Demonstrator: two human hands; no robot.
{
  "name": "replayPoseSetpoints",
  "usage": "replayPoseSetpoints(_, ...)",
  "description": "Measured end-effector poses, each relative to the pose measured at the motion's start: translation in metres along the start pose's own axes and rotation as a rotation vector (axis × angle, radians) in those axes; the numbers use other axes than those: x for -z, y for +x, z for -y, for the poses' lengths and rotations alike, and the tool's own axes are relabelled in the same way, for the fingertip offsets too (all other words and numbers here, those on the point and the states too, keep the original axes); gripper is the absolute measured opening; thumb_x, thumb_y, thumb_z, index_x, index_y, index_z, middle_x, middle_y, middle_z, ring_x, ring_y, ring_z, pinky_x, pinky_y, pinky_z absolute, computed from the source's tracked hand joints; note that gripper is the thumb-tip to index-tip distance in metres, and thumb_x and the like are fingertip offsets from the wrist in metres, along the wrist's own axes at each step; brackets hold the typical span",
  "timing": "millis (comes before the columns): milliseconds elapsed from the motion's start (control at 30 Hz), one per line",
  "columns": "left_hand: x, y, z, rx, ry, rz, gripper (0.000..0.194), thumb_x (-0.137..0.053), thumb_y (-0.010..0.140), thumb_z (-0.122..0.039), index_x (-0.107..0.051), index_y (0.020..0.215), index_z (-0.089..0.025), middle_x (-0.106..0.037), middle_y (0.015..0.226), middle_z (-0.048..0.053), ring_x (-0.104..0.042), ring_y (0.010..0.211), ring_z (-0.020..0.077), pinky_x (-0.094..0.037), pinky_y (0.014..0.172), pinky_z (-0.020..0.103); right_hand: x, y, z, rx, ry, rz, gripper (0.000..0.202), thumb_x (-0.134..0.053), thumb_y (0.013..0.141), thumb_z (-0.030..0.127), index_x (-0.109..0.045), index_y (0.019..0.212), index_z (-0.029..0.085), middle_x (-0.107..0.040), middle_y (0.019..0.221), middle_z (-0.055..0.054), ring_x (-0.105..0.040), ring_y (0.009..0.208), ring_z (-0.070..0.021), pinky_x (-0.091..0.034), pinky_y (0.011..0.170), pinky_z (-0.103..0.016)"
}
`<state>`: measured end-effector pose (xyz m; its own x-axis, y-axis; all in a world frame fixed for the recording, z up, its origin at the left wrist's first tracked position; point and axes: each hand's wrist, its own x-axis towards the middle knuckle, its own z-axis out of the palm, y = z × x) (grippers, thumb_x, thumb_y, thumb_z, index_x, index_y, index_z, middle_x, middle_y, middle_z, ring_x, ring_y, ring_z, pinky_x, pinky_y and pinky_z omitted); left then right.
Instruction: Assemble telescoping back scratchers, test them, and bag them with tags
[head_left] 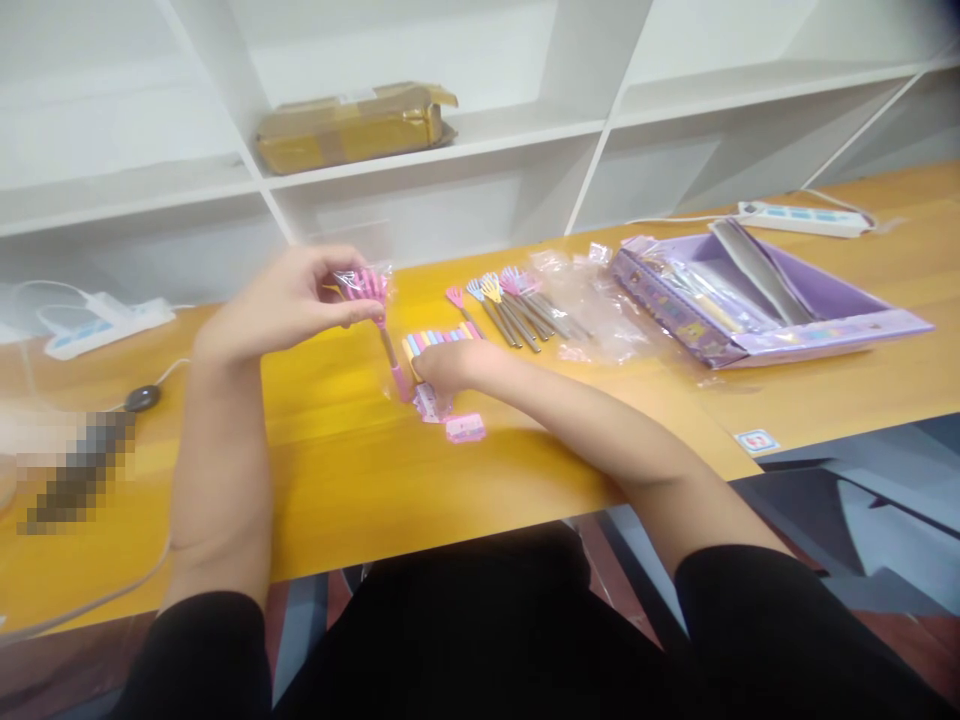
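Observation:
My left hand (307,300) is closed on the top of a clear plastic bag that holds a pink hand-shaped stick (386,340). Beside the bag's lower end, my right hand (450,368) has its fingers curled down at a row of pastel handles (442,337); its fingertips are partly hidden, and what they grip is unclear. Under it lie small printed cards (429,403), with a pink-edged card (466,428) just nearer to me. Further right, several metal sticks (517,315) with coloured hand-shaped heads lie side by side.
Clear plastic bags (600,305) lie right of the sticks, next to an open purple box (765,290) with packets inside. Power strips (806,218) sit at the back right and left. A taped brown parcel (352,130) rests on the white shelf behind.

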<state>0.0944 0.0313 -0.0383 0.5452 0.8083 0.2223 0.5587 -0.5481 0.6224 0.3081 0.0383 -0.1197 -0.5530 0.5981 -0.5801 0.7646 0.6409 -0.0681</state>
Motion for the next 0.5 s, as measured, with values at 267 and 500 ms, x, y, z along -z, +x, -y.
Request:
replayPoseSetpoints(267,0.001,0.001,0.002,-0.001,-0.014,0.002,0.034,-0.094,0.092,-0.053,-0.083,0.103,-0.023,-0.081,0.098,0.006,-0.075,0.086,0.0209,-0.056,0.073,0.032,0.000,0.001,0.001,-0.011,-0.016,0.006,0.046,-0.094,0.095,0.018,-0.086,0.139,0.009,-0.084,0.120,-0.014,-0.079,0.111,-0.0302,-0.053,0.086,-0.035)
replayPoseSetpoints(500,0.000,0.001,0.000,0.009,-0.030,0.008,0.035,-0.096,0.091,-0.052,-0.080,0.101,-0.022,-0.081,0.100,0.007,-0.075,0.087,0.0225,-0.057,0.076,0.033,-0.001,0.005,-0.015,-0.019,0.018,-0.080,0.021,-0.091,0.096,0.025,-0.088,0.112,0.012,-0.078,0.098,-0.010,-0.074,0.097,-0.0273,-0.049,0.084,-0.035)
